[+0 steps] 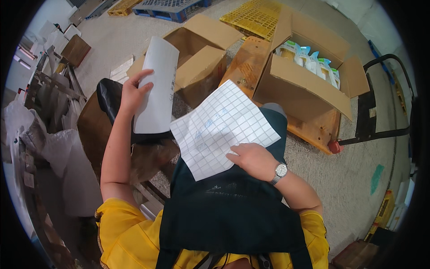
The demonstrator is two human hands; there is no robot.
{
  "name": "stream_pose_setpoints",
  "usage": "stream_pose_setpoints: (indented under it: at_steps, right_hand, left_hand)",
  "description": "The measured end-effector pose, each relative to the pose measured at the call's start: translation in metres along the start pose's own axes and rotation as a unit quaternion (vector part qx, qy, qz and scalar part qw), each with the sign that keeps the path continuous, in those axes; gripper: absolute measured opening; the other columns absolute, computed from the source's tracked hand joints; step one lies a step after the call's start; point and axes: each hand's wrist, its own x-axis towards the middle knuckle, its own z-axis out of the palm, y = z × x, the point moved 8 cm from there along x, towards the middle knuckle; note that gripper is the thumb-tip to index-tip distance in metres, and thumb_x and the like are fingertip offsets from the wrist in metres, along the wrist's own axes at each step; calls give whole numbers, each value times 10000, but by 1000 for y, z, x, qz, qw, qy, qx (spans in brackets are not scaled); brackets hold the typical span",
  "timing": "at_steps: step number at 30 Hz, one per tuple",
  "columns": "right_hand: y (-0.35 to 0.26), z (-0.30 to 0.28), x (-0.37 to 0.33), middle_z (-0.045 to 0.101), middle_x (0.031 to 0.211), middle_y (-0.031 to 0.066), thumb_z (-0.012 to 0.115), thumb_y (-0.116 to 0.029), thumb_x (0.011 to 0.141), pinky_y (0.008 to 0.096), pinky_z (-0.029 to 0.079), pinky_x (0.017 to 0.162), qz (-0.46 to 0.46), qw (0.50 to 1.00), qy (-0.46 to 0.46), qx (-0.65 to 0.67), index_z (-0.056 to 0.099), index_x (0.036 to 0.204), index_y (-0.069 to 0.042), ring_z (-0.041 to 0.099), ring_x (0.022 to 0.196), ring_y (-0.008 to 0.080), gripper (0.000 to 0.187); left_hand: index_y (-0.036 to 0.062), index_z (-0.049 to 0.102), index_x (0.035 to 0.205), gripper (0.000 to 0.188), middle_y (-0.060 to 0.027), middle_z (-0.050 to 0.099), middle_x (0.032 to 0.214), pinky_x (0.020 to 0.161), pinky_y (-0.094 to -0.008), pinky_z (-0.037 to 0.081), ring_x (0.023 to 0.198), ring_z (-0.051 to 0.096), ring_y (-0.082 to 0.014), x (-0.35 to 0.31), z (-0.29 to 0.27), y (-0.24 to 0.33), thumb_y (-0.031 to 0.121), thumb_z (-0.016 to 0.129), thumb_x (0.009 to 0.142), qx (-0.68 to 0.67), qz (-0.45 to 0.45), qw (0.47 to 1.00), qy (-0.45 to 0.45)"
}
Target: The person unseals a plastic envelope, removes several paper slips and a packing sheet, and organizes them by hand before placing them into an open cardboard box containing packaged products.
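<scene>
My left hand [134, 92] is closed on the left edge of a curled white sheet [159, 89], its thumb and fingers showing on the near face. A line of dark handwriting runs along that sheet's right side. Over my lap lies a white sheet with a grey grid [224, 125], slightly creased and bearing blue handwriting. My right hand [253, 158], with a watch at its wrist, pinches the grid sheet's lower right part between thumb and fingers. A dark green apron [224, 215] covers my lap beneath it.
An open carton [295, 92] holding several white-and-blue packages stands ahead right on an orange pallet [244, 67]. Another open carton [204, 67] sits ahead. A black-handled trolley [369, 107] is at the right, clear plastic wrapping [67, 161] at the left, and a yellow pallet [251, 18] beyond.
</scene>
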Motion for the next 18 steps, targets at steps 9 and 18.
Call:
stream_pose_setpoints:
  at_steps: [9, 18]
  right_hand:
    - [7, -2, -28, 586, 981, 103, 532, -69, 778, 347, 491, 700, 56, 997, -5, 47, 566, 1104, -43, 585, 850, 260, 329]
    - [12, -24, -38, 594, 1055, 115, 630, -204, 776, 359, 484, 779, 67, 988, -46, 133, 553, 1145, -49, 570, 954, 288, 408]
  left_hand:
    - [122, 506, 1288, 585, -62, 585, 1115, 831, -247, 458, 955, 573, -120, 0, 7, 33, -84, 606, 749, -22, 40, 999, 13]
    - [112, 489, 1307, 590, -49, 582, 1097, 839, -238, 449, 946, 560, -104, -6, 22, 48, -53, 641, 760, -89, 45, 995, -14]
